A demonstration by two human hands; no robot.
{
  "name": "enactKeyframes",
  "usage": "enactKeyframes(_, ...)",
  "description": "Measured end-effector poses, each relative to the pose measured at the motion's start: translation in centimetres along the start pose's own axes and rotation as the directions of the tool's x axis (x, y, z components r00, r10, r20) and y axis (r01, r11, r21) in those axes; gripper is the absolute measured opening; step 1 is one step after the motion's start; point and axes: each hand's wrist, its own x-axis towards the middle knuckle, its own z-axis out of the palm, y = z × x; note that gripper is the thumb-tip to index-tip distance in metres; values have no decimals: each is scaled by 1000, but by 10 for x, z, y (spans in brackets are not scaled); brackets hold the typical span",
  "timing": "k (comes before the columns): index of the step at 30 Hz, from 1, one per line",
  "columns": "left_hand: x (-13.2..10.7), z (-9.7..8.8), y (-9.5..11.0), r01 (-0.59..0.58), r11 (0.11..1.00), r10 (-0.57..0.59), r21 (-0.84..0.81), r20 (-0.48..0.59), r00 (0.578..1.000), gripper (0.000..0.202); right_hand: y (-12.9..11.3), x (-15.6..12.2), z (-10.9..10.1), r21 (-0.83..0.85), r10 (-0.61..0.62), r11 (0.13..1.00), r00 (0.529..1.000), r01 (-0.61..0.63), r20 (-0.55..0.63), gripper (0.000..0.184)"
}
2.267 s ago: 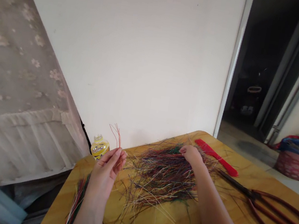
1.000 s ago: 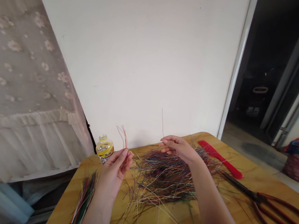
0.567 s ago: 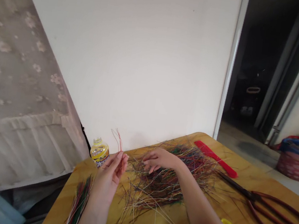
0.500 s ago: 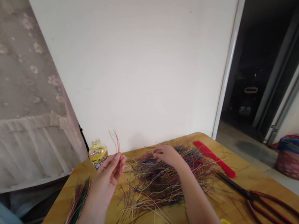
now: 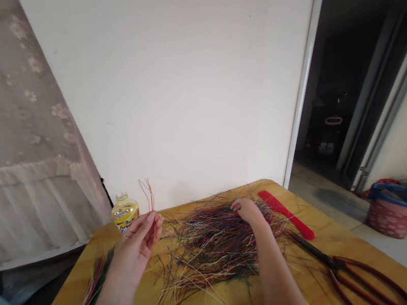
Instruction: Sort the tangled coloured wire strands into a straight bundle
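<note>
I'm keeping my left hand (image 5: pixel 131 252) nearly closed, pinching a few red wires (image 5: pixel 148 195) upright. My right hand (image 5: pixel 250 210) is curled on the heap of coloured wires (image 5: pixel 211 246) at twelve o'clock, and I cannot tell whether it is gripping any. A bottle (image 5: pixel 125 212) is standing on the table (image 5: pixel 365 255) at eleven o'clock; a comb (image 5: pixel 286 214) and scissors (image 5: pixel 355 290) are lying at one and two. A bucket (image 5: pixel 396 216) is sitting on the floor (image 5: pixel 396 250) at two o'clock, its contents unclear.

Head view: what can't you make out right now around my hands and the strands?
- The left hand's grip on the red strands: its fingers hide it.
- The right hand's fingertips: hidden by the strand pile.
- The multicoloured bundle's lower end: cut off by the bottom edge.
- The yellow bottle's label: too small to read.
</note>
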Motion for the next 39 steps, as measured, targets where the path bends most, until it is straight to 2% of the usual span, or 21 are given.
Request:
enactKeyframes(5, -1, 3, 2, 2, 1000, -1, 8, -19, 1000, 27, 7, 0, -3, -48, 14, 999, 1000, -14, -13, 36)
enactKeyframes(14, -4, 2, 5, -11, 1000, 11, -3, 3, 1000, 28, 5, -2, -6, -139, 15, 990, 1000, -15, 2, 31)
enactKeyframes(22, -5, 4, 6, -9, 1000, 9, -8, -21, 1000, 23, 6, -2, -7, -131, -21, 991, 1000, 19, -15, 23)
enactKeyframes(27, -5, 4, 6, -9, 1000, 9, -6, -23, 1000, 22, -1, -8, -18, -84, -22, 996, 996, 15, -85, 19)
enactKeyframes(31, -5, 3, 5, -4, 1000, 4, -8, -16, 1000, 20, -15, -14, -37, -54, 2, 998, 978, -13, -210, 15)
enactKeyframes(33, -5, 3, 4, -2, 1000, 2, -9, -12, 1000, 21, -24, -16, -45, 10, -13, 1000, 961, 16, -276, 17)
enactKeyframes(35, -4, 2, 2, 0, 1000, 0, -9, 0, 1000, 20, -37, -19, -49, 202, -20, 976, 953, 85, -302, 17)
enactKeyframes(37, -3, 2, 0, 3, 1000, -3, -8, 12, 1000, 16, -52, -22, -49, 486, -14, 863, 970, 135, -244, 18)
enactKeyframes(39, -1, 2, -4, 11, 1000, -10, -9, 10, 1000, 13, -70, -28, -46, 708, -57, 696, 992, 118, -109, 20)
